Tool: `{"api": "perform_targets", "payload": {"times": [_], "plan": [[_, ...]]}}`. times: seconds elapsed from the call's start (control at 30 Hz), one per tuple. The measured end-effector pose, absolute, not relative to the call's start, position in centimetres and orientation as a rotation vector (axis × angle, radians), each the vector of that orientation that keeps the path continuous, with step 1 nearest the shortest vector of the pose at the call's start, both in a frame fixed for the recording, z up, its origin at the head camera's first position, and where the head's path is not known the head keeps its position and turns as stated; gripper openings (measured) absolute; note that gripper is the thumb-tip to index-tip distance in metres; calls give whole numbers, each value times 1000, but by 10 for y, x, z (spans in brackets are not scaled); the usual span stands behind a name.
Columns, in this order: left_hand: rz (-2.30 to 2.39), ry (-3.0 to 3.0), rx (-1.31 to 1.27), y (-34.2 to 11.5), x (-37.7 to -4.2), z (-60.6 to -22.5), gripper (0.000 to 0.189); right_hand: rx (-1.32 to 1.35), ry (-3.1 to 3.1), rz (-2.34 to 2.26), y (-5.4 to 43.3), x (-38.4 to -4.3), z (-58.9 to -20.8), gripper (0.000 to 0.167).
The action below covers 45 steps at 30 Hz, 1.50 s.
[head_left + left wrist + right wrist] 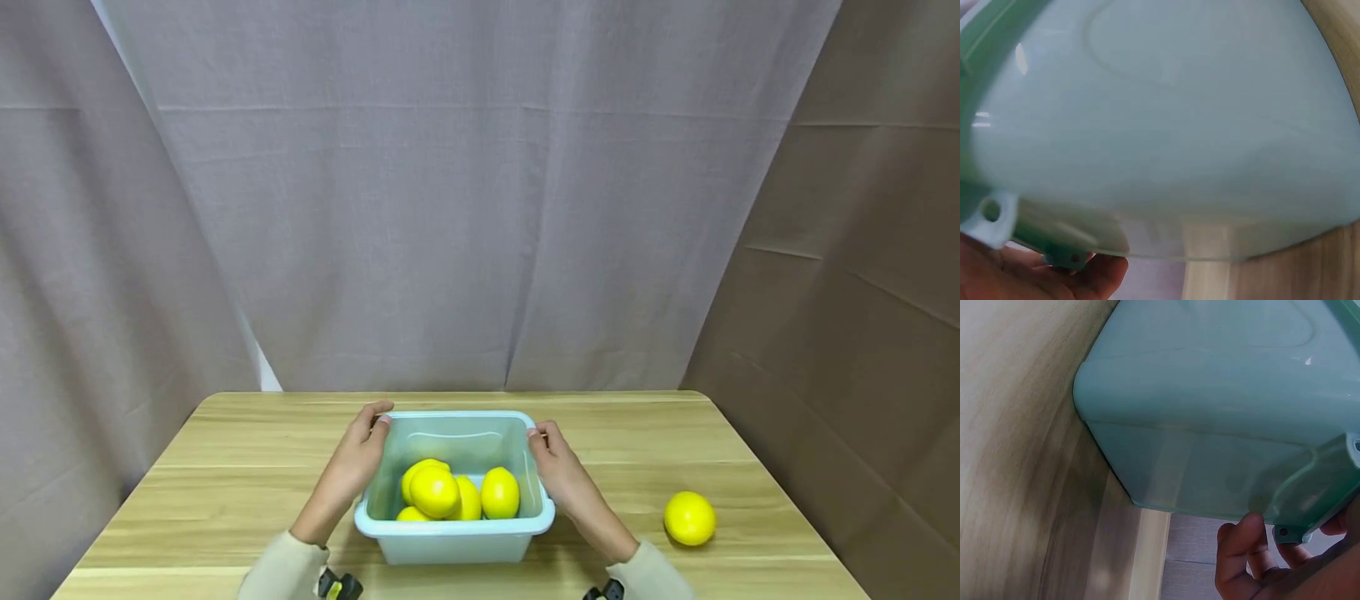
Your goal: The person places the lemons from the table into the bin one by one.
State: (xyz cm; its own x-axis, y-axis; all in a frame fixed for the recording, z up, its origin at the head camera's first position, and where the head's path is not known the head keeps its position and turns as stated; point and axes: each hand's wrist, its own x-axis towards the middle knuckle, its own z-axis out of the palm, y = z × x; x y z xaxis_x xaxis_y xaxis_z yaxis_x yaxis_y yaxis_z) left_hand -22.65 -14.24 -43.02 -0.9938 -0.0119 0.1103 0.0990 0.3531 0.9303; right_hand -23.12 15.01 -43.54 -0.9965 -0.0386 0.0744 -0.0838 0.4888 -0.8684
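Between my hands is a pale blue-green plastic bin (453, 546) with several yellow lemons (500, 493) inside, some piled on others. My left hand (358, 458) grips the bin's left rim near the far corner, thumb on top. At the far right corner my right hand (558, 471) holds the rim the same way, with fingers curled beneath it in the right wrist view. Outside the bin, a single lemon (690, 518) lies on the table to the right of my right forearm. The left wrist view shows the bin's side wall (1166, 125) close up, fingers under its rim.
The wooden table (247, 467) has rounded far corners. A grey curtain (420, 250) hangs behind its far edge, with another on the left. A brown-grey curtain (847, 333) stands along the right side.
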Motion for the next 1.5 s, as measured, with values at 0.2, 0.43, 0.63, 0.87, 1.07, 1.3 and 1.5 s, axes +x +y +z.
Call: {"api": "perform_targets", "payload": {"times": [0.2, 0.43, 0.63, 0.87, 1.07, 1.3, 1.5], "plan": [[-1716, -2509, -37, -145, -226, -435, 41, 126, -2670, 1588, 147, -231, -437, 31], [-1733, -2462, -50, -141, -229, -439, 39, 74, -2690, 1605, 152, -231, -433, 32], [-1725, -2432, -27, -137, -229, -442, 36, 76, -2727, 1565, 157, -229, -431, 31], [-1708, -2412, -7, -135, -231, -441, 35, 154, -2805, 1441, 167, -226, -423, 33], [-1705, -2430, 5, -136, -230, -440, 36, 254, -2846, 1251, 189, -219, -412, 35], [-1723, -2446, -3, -136, -229, -438, 37, 314, -2879, 1095, 220, -206, -396, 37], [-1746, -2446, -3, -137, -229, -438, 38, 386, -2842, 959, 242, -198, -387, 37]]}}
